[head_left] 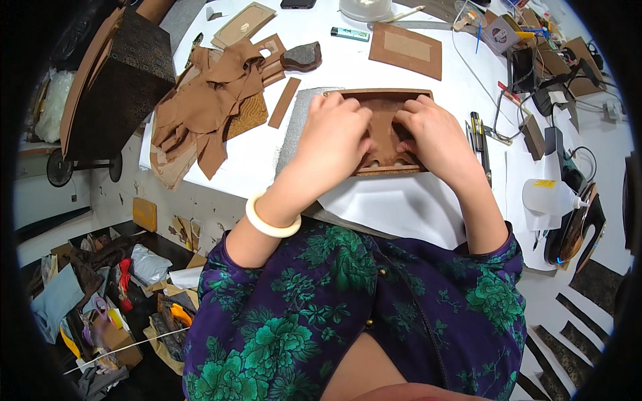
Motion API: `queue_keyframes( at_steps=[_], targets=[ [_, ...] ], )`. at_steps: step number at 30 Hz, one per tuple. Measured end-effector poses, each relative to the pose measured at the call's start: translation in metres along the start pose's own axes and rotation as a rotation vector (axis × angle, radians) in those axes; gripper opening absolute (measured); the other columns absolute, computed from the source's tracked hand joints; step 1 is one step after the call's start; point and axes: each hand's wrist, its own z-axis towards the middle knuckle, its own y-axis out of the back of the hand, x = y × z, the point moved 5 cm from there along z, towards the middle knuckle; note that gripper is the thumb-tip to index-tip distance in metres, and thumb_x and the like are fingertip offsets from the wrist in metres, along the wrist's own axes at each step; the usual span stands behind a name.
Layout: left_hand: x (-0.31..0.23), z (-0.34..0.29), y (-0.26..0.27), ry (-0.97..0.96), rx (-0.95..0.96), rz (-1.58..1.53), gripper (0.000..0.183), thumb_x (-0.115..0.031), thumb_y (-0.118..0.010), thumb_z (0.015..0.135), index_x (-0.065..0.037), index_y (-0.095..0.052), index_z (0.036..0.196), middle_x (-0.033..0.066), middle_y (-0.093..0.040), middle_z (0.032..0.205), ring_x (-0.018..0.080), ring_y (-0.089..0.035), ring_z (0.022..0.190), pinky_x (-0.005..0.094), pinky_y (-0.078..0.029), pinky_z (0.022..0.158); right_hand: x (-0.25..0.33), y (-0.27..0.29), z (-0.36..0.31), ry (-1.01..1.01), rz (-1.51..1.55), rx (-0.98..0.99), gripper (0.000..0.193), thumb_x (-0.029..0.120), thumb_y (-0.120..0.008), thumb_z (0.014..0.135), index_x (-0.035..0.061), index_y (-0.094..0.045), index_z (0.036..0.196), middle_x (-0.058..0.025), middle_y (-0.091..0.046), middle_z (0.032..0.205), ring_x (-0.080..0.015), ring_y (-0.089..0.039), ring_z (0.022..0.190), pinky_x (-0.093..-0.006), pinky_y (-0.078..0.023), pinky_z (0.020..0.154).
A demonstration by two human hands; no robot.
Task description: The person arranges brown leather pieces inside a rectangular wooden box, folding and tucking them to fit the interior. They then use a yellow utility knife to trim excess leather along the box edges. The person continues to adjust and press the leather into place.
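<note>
An open, shallow brown box (382, 127) lies in front of me, its inside lined with smooth brown material that looks like leather. Its near side (391, 171) shows patterned cloth and cut-out curves. My left hand (336, 128) reaches into the left part, fingers curled near the far rim and thumb against the lining. On the right, my right hand (431, 130) bends its fingers into the box in the same way, thumb low inside. Both hands are closed on the box; some fingertips are hidden. The box's left side rests on a grey slab (292, 134).
Brown leather scraps (207, 100) pile up at left beside a narrow strip (284, 103). A flat brown panel (405, 51) lies beyond the box. Cutters (477, 134) sit close to my right hand, a white squeeze bottle (545, 197) farther right. A dark patterned box (127, 73) stands far left.
</note>
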Motion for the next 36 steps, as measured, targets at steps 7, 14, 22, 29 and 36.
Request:
queue_keyframes(
  at_steps=[7, 14, 22, 29, 36],
  targets=[
    [0.139, 0.053, 0.023, 0.172, -0.255, 0.167, 0.05, -0.019, -0.088, 0.084, -0.003, -0.071, 0.128, 0.0179, -0.073, 0.115, 0.0379, -0.065, 0.121, 0.0518, -0.049, 0.11, -0.003, 0.05, -0.024, -0.042, 0.154, -0.446, 0.032, 0.014, -0.085, 0.086, 0.0032, -0.073, 0.114, -0.0104, -0.072, 0.106, -0.0321, -0.066, 0.101, -0.0435, -0.056, 0.089],
    [0.18, 0.082, -0.004, 0.183, 0.024, 0.134, 0.063, -0.031, -0.093, 0.083, -0.002, -0.073, 0.134, 0.0211, -0.077, 0.123, 0.0364, -0.075, 0.112, 0.0459, -0.06, 0.099, -0.03, 0.036, -0.053, -0.195, 0.233, -0.598, 0.026, 0.015, -0.085, 0.09, 0.0026, -0.076, 0.111, -0.0104, -0.076, 0.101, -0.0277, -0.07, 0.093, -0.0383, -0.057, 0.082],
    [0.051, 0.057, 0.057, -0.1, -0.106, -0.365, 0.054, -0.021, -0.095, 0.081, -0.001, -0.076, 0.127, 0.0132, -0.079, 0.116, 0.0239, -0.077, 0.107, 0.0393, -0.062, 0.093, -0.066, 0.014, -0.068, -0.328, 0.358, -0.923, 0.018, 0.011, -0.082, 0.094, 0.0024, -0.078, 0.11, -0.0064, -0.078, 0.092, -0.0164, -0.074, 0.08, -0.0293, -0.058, 0.073],
    [-0.017, 0.037, -0.012, -0.179, 0.17, -0.231, 0.055, -0.018, -0.094, 0.077, 0.004, -0.074, 0.124, 0.0168, -0.073, 0.109, 0.0357, -0.073, 0.099, 0.043, -0.06, 0.089, -0.078, -0.001, -0.071, -0.346, 0.439, -0.951, 0.017, 0.011, -0.081, 0.095, 0.0027, -0.079, 0.11, -0.006, -0.079, 0.093, -0.0134, -0.075, 0.08, -0.0272, -0.059, 0.073],
    [-0.018, 0.035, -0.025, -0.166, 0.193, -0.08, 0.059, -0.018, -0.095, 0.075, 0.004, -0.075, 0.126, 0.0159, -0.072, 0.117, 0.0351, -0.068, 0.112, 0.0447, -0.057, 0.098, -0.074, -0.013, -0.067, -0.371, 0.493, -0.864, 0.021, 0.013, -0.08, 0.098, 0.0037, -0.079, 0.117, -0.0051, -0.08, 0.095, -0.0113, -0.072, 0.084, -0.0262, -0.058, 0.079]
  ],
)
